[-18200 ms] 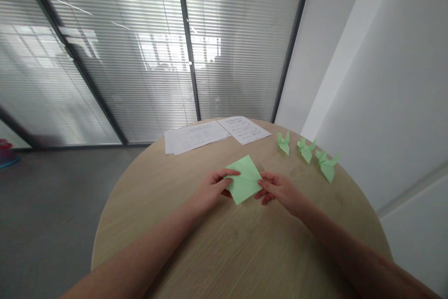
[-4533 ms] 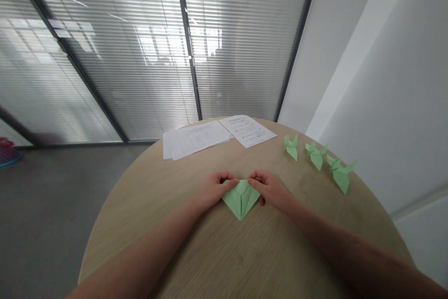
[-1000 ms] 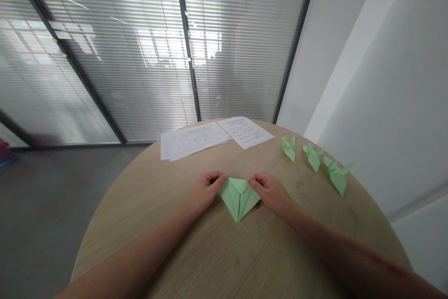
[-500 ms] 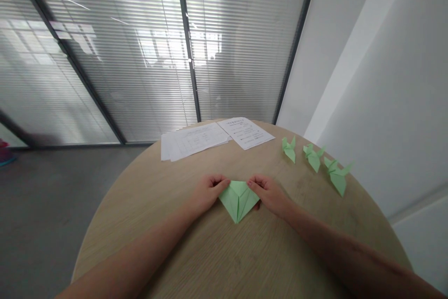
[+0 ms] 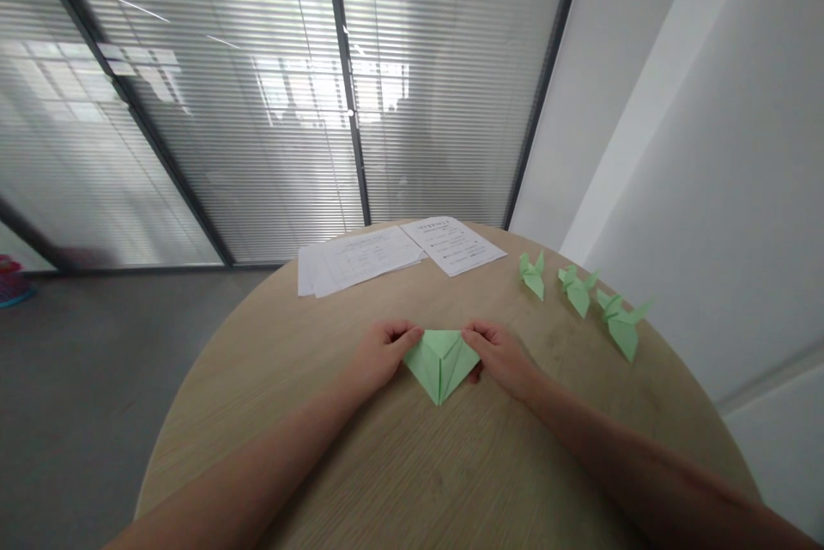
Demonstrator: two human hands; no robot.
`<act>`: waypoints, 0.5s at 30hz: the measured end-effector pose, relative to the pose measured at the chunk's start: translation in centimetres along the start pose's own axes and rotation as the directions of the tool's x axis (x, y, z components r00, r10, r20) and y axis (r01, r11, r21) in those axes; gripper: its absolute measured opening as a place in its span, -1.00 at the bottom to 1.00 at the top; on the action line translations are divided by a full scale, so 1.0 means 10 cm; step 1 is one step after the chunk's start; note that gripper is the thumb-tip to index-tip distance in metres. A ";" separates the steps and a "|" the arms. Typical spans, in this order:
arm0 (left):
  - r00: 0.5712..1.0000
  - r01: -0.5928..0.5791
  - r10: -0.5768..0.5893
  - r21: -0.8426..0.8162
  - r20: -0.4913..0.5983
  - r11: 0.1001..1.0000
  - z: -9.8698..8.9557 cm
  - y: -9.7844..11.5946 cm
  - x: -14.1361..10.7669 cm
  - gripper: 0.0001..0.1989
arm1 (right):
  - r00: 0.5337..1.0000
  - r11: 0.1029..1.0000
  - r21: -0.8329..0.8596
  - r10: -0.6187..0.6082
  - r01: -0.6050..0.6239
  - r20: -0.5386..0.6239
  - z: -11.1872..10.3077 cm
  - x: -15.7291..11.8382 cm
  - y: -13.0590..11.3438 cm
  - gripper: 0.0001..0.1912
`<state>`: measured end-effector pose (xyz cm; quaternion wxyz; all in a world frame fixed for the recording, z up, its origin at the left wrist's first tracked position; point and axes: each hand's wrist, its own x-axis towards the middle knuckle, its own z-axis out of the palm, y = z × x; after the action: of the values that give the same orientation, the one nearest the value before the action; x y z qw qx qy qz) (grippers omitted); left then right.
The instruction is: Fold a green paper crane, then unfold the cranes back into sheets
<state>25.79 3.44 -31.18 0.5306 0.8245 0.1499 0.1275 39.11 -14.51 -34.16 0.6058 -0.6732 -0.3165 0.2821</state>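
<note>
Between my hands is a folded sheet of light green origami paper (image 5: 439, 361), its point facing me and a crease line running down its middle. My left hand (image 5: 384, 351) pinches its upper left corner, thumb on top. At the upper right corner, my right hand (image 5: 497, 353) grips it the same way, with fingers tucked underneath. The undersides of both hands' fingers are mostly hidden. Three finished-looking green paper cranes, a small one (image 5: 532, 274), a middle one (image 5: 577, 288) and a nearer one (image 5: 621, 323), stand to the right on the table.
The round wooden table (image 5: 309, 464) carries printed sheets (image 5: 360, 258) at its far side, with another printed page (image 5: 453, 245) beside them. Behind it is a glass partition with blinds (image 5: 276, 164). A white wall (image 5: 727, 190) runs close along the right.
My right hand has slid slightly to the right along the paper's top edge. The paper's lower point sits a little farther from me, and more of its top edge shows.
</note>
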 end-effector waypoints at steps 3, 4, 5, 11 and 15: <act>1.000 0.001 -0.001 -0.007 0.019 1.000 0.01 -0.02 0.01 -0.59 | 1.000 1.000 -0.018 -0.025 0.025 -0.017 -0.01 0.00 -0.01 -0.65; 1.000 0.005 -0.005 -0.016 0.025 1.000 0.01 -0.03 0.01 -0.59 | 0.999 0.999 -0.023 -0.034 0.033 -0.028 -0.01 0.00 -0.02 -0.65; 1.000 0.008 -0.007 -0.032 0.027 0.999 0.01 -0.04 0.01 -0.59 | 0.998 0.999 -0.027 -0.040 0.039 -0.038 -0.01 0.00 -0.02 -0.65; 0.999 0.004 0.004 -0.231 0.033 0.973 -0.01 -0.04 0.01 -0.53 | 1.000 1.000 0.031 0.003 -0.002 -0.023 -0.02 0.02 0.02 -0.62; 0.998 -0.033 0.043 -0.229 0.037 0.973 0.00 -0.03 0.00 -0.63 | 1.000 0.998 0.059 0.021 -0.021 0.012 -0.02 0.02 0.02 -0.59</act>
<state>25.81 3.56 -31.43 0.6225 0.7631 0.1075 0.1368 39.42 -14.50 -34.38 0.6206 -0.6567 -0.3045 0.3016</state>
